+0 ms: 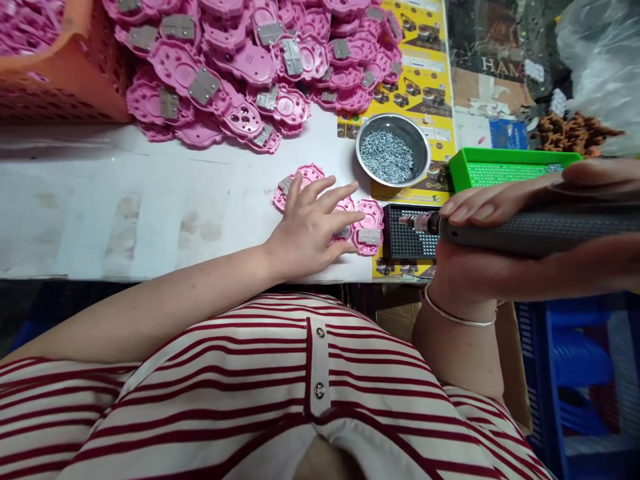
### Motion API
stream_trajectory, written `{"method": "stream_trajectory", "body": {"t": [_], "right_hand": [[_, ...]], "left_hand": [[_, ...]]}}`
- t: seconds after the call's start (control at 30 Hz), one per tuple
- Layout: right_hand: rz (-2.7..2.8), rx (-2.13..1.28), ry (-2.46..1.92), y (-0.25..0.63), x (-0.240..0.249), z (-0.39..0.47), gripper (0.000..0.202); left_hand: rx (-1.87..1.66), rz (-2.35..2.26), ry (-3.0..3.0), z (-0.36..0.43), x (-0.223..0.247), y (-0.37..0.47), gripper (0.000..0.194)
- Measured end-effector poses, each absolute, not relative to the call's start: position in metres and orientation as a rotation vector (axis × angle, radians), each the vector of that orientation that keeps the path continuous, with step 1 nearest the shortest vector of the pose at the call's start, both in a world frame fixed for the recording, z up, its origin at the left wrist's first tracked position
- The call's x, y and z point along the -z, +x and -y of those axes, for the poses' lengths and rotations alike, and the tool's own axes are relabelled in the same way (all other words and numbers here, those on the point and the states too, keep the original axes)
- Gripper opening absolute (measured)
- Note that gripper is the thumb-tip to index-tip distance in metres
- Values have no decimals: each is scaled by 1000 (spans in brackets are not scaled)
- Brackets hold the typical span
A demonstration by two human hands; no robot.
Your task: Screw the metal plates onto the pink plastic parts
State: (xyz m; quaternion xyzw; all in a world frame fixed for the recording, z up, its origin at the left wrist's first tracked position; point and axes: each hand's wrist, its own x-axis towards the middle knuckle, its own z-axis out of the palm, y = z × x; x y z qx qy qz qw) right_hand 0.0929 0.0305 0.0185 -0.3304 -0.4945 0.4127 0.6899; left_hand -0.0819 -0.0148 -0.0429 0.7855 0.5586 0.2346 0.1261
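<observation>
Pink plastic parts [369,230] pinned flat under the open left hand [310,227] while the right hand [480,260] clasps an electric screwdriver [530,230] poised beside them.

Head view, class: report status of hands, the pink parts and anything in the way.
Left hand flat on pink parts at table edge. Right hand gripping electric screwdriver, tip over black screw tray. Screw bowl behind, nothing between.

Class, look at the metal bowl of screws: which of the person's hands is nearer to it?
Right. The right hand, gripping the screwdriver, sits just below and right of the bowl. The left hand lies farther off, lower left, on pink parts.
</observation>
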Motion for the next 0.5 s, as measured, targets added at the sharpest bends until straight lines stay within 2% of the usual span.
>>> {"method": "stream_trajectory", "body": {"t": [0.07, 0.17, 0.5], "right_hand": [[1143, -721, -653, 93, -13, -39, 22], [1151, -580, -577, 94, -6, -53, 24], [1116, -509, -607, 101, 4, -65, 28]], "left_hand": [[-664, -1676, 2286, 18, 46, -85, 42], [-640, -1710, 2286, 22, 52, -91, 50], [-618, -1715, 2288, 25, 57, -92, 47]]}}
